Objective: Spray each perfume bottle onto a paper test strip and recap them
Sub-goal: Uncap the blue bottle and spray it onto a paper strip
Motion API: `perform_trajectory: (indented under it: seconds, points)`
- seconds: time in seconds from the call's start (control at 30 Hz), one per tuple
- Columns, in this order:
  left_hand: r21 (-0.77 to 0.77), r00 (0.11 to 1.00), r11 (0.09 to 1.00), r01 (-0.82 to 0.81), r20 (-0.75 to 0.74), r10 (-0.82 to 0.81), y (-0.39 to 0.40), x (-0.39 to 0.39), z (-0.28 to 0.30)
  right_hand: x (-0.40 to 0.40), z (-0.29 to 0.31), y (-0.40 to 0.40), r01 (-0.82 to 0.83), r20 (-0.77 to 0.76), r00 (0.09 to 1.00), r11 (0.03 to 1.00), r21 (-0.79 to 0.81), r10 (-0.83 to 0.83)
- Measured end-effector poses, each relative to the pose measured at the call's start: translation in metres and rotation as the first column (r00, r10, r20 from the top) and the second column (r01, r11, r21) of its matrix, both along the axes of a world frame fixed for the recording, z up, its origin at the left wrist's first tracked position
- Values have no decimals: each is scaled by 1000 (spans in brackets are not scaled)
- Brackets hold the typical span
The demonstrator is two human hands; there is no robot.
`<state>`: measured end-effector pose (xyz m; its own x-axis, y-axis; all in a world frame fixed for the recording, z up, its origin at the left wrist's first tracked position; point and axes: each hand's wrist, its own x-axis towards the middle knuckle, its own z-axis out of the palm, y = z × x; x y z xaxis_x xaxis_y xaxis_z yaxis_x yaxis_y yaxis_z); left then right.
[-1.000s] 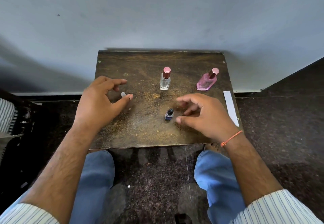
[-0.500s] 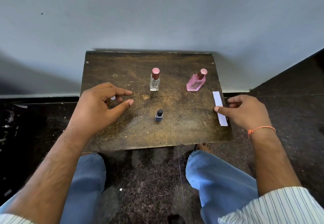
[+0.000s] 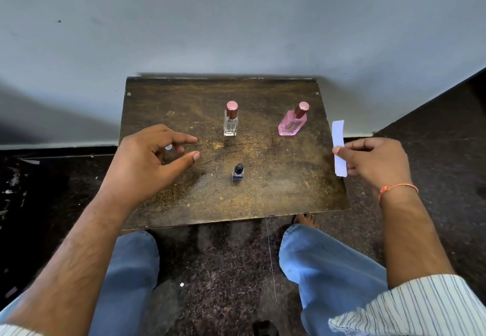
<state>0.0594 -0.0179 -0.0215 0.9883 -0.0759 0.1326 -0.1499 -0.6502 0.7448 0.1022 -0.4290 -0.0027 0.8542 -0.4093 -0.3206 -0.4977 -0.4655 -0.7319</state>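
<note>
Small dark bottle [image 3: 238,172] stands alone mid table [image 3: 276,191], bare top all around it. Clear bottle [image 3: 231,120] and pink bottle [image 3: 292,122] stand farther back, wide gap between them. Left hand [image 3: 150,162] hangs over left side, blocks way there. Front edge free. Wall [image 3: 236,25] shuts off back.

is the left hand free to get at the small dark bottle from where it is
Probably yes. The left hand is open with nothing clearly gripped, and only bare table lies between its thumb and the small dark bottle. The right hand is off to the side, pinching the paper strip.
</note>
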Motion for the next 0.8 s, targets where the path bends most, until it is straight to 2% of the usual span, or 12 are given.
perform_trajectory:
  seconds: [0.13,0.27,0.33,0.43,0.53,0.7,0.8]
  points:
    - [4,1000,1000,17,1,-17,-2,0,0,2,11,20,-20,146,989,950,313,-27]
    - [-35,999,999,41,3,-41,-8,-1,2,-3,22,52,-148,174,983,842,519,66]
    - [-117,999,993,35,3,-35,-13,-2,3,-8,26,71,-207,168,977,789,578,133]
    - [-264,998,962,68,18,-66,-22,-3,7,-16,29,100,-282,174,959,724,629,223]
    - [-342,990,930,137,26,-136,-24,-2,10,-25,30,123,-362,200,930,679,638,308]
    - [-472,974,856,210,23,-226,-25,-1,15,-36,33,147,-453,241,887,639,622,393]
    - [-524,972,829,194,-14,-236,-25,-1,17,-38,32,152,-463,248,882,638,615,401]
